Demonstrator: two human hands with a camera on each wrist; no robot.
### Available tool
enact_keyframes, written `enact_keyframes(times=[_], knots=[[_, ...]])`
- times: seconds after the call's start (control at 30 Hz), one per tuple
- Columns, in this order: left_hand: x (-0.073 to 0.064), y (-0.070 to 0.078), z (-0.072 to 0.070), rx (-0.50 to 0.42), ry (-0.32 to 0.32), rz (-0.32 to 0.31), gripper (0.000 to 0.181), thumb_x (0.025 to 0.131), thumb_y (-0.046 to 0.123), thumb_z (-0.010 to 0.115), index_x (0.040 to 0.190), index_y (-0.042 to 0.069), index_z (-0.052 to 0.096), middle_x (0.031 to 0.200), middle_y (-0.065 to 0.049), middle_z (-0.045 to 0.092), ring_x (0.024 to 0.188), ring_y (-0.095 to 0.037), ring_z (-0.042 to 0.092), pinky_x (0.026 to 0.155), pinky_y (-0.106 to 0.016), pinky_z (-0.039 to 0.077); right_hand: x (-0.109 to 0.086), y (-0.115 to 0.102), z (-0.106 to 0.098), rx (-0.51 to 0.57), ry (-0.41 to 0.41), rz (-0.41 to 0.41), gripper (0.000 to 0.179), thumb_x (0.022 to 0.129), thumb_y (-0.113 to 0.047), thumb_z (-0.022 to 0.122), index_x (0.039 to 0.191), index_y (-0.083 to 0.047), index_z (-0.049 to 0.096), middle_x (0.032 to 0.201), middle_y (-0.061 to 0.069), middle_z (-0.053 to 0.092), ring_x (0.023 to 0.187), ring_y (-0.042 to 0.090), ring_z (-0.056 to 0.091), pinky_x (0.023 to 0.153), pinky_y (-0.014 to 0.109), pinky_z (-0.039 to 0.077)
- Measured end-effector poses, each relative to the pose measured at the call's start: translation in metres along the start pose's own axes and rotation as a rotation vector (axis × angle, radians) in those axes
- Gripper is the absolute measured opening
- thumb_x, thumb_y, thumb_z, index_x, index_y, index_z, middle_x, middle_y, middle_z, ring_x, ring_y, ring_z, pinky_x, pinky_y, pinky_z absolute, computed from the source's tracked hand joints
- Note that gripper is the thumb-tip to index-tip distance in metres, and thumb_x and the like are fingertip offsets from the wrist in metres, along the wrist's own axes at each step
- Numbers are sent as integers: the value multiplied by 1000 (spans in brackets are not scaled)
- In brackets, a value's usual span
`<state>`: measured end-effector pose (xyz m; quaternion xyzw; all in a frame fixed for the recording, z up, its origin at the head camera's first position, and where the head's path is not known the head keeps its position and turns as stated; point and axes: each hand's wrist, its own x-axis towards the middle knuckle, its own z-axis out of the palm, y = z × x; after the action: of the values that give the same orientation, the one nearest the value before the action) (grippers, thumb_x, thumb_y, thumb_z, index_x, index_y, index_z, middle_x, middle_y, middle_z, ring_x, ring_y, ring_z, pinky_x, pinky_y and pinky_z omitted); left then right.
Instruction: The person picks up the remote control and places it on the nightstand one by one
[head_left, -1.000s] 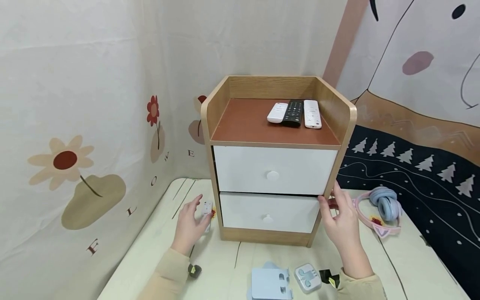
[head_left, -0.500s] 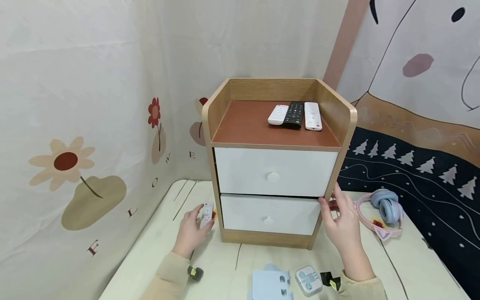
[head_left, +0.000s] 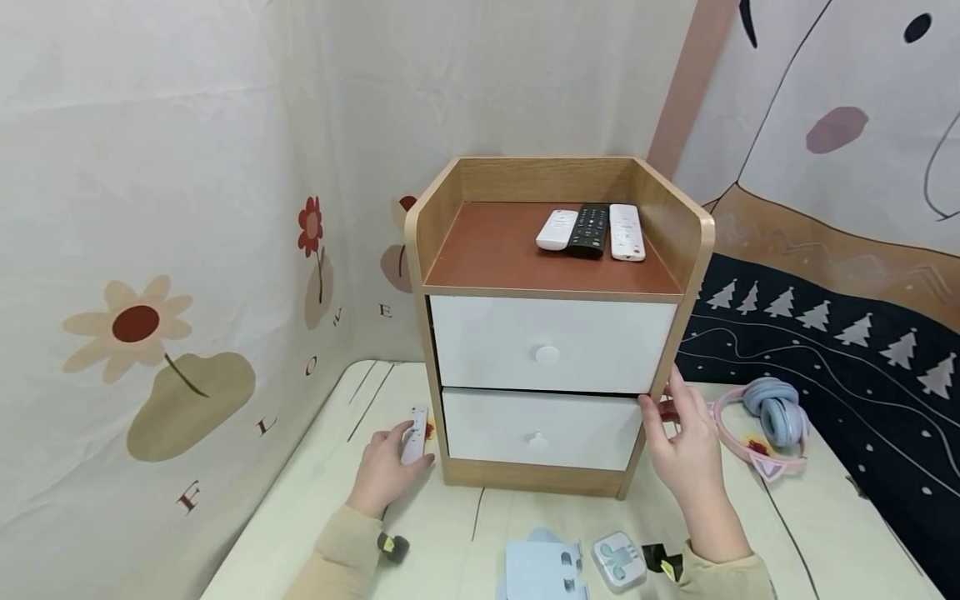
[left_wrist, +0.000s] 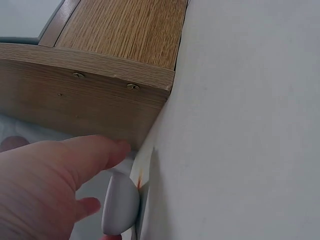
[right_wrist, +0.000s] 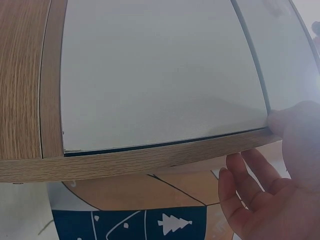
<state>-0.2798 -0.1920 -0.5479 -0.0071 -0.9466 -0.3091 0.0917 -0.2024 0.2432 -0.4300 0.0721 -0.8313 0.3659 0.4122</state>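
Note:
In the head view my left hand (head_left: 386,475) is at a slim white remote control (head_left: 415,435) on the bed, left of a small cabinet (head_left: 532,475). Its thumb and fingers are spread on either side of the remote; the left wrist view shows a gap between the remote's rounded end (left_wrist: 121,204) and the upper digit. My right hand (head_left: 686,450) rests at the cabinet's right front edge. The thumb touches the front beside the white lower drawer (head_left: 480,425), while loosely bent fingers (right_wrist: 227,187) lie along the outer side. Both drawers are pushed in.
A white remote (head_left: 557,230), a black remote (head_left: 588,231) and another white remote (head_left: 626,232) lie on the cabinet's top. Pink-and-blue headphones (head_left: 776,417) are at right. In front lie a light blue folded holder (head_left: 536,571) and boxed earphones (head_left: 618,561). Curtains rise behind.
My left hand has lowered its fingers and drawn them closer around the remote, which has barely shifted. The right hand has stayed at the cabinet's edge.

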Motion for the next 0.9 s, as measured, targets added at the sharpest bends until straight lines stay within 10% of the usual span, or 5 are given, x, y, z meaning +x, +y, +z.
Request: enact_keyframes(times=[0.9], knots=[[-2,3,-3,26,-28,-69,64,91,34,82,148,8,68,123,-26,75,100,-33,70,83,-50,57,0,3,0,6,3,-8,74,99,-1,75,167,-9,47,115,24,66,101,-26,44,91,-8,38]])
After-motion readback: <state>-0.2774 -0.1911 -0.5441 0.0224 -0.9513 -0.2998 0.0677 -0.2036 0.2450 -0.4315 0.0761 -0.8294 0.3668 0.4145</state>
